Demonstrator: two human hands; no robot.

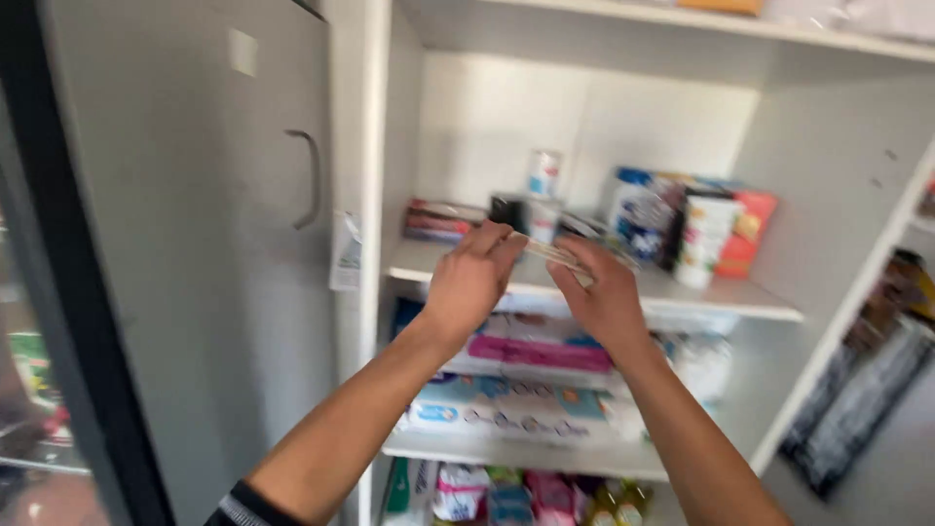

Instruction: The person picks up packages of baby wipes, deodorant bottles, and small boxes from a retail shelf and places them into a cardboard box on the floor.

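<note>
Both of my hands are raised in front of an open white cupboard. My left hand (474, 276) and my right hand (601, 292) pinch the two ends of a thin, flat, pale object (548, 253), held level with the front edge of the middle shelf (721, 295). The image is blurred, so I cannot tell what the flat object is. Behind my hands on that shelf stand a small dark box (507, 210) and a white can (543, 173).
A white cup-shaped tub (704, 239) and a red-orange box (748, 232) stand at the shelf's right. Stacked packets (516, 409) fill the shelf below, more packages (506, 492) lower down. A grey cupboard door (195, 224) with a handle (310, 180) stands left.
</note>
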